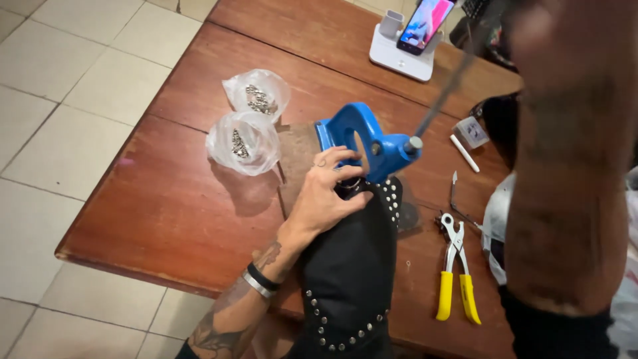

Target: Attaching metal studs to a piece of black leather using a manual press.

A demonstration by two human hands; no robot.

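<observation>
Left hand flat on black studded fabric, fingers loosely spread, tips pressing the fabric edge under the blue press jaw. Fabric's long axis runs from the fingertips back past the wrist. Right hand up on the metal lever, blurred, grip can't tell. Left hand is nearer the fabric. Beyond the fingertips: two clear bags of metal studs. Wooden table, yellow-handled pliers.
</observation>
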